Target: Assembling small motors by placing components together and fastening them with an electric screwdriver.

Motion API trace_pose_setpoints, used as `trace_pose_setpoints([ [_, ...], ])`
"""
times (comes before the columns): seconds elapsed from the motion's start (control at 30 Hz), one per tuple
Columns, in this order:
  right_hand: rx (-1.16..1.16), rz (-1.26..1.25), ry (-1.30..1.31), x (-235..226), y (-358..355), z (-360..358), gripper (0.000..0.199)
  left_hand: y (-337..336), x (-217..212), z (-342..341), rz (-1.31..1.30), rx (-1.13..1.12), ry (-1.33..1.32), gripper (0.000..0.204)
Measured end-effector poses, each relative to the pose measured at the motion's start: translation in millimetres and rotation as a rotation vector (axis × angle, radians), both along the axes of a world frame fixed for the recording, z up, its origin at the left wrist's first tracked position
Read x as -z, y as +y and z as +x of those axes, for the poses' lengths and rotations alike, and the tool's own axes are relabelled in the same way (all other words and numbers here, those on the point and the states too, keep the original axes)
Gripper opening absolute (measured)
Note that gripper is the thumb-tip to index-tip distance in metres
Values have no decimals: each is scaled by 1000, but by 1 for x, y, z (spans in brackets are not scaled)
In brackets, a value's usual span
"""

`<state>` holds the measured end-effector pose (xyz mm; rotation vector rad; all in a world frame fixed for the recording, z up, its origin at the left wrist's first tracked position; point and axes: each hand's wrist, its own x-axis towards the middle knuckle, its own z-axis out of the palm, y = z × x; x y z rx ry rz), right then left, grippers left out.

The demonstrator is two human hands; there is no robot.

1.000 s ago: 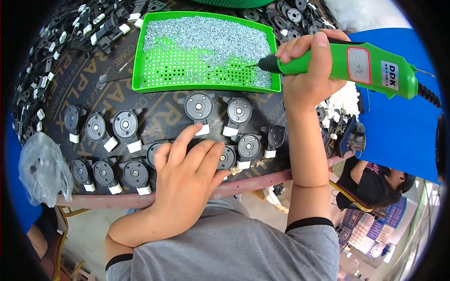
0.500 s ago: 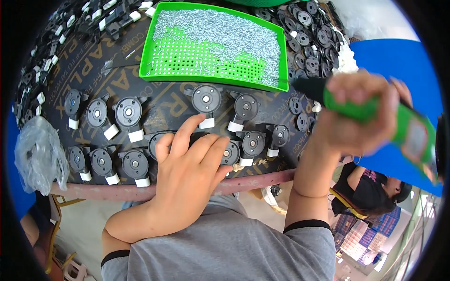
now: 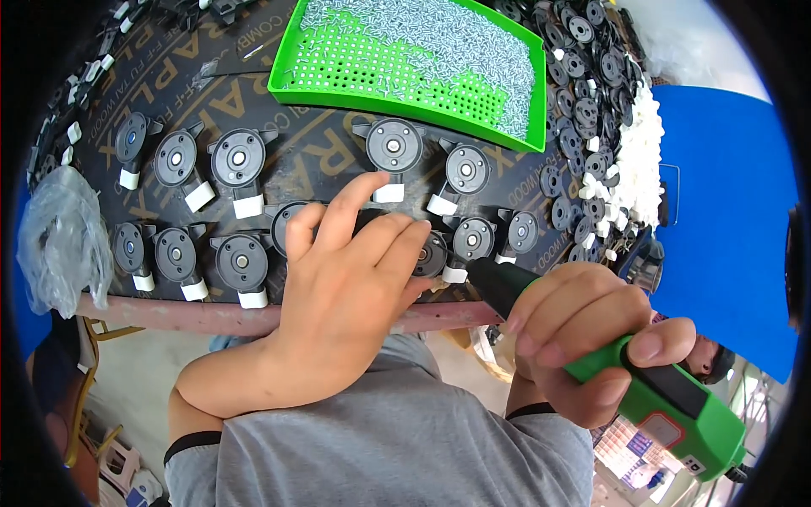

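Note:
My right hand point(image 3: 591, 338) is wrapped round a green electric screwdriver point(image 3: 701, 414). Its black nose points left, the tip beside the white foot of one black disc part point(image 3: 473, 240) in the front row. My left hand point(image 3: 346, 296) rests palm down over the front row, fingers spread. One fingertip touches the white-footed end of a back-row disc part point(image 3: 394, 145). Another disc part point(image 3: 430, 256) shows between my thumb and fingers, mostly covered; whether it is gripped is hidden. A further disc part point(image 3: 287, 226) is partly covered by the hand's left side.
A green perforated tray point(image 3: 405, 114) of small silver screws lies at the far side. Several white-footed disc parts point(image 3: 239, 158) stand in two rows. Black discs point(image 3: 583, 110) and white pieces point(image 3: 639, 160) are heaped right. A plastic bag point(image 3: 63, 241) hangs at the left edge.
My right hand has brought the screwdriver from beside the tray down and toward me, its tip now at the front row. The left hand stays over the same parts; the view has shifted slightly.

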<state>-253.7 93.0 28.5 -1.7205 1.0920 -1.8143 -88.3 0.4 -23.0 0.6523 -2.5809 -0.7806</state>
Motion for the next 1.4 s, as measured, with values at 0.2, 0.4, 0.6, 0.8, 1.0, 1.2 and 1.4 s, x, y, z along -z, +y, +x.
trace_pose_setpoints([
  [0.2, 52, 21, -15, -2, 3, 5, 29, 2, -1, -1, 0, 12, 14, 49],
  [0.4, 122, 87, -42, -4, 5, 4, 28, 2, -1, -1, 17, 0, -15, 51],
  [0.6, 97, 123, -22, -9, 5, 0, 26, 1, -2, -4, 23, 7, -7, 51],
  [0.8, -20, 131, 30, -6, -6, 0, 28, -2, 1, -2, -2, 0, 1, 48],
  [1.0, -233, 285, 213, -30, -17, -27, 26, -5, 4, -2, -19, 53, 3, 41],
  [1.2, 12, -15, -155, -29, -45, -53, 33, 9, 4, -11, -84, 19, 15, 44],
  [1.4, 396, -84, -146, 19, -100, -82, 21, 8, 7, -9, -83, -19, -36, 50],
])
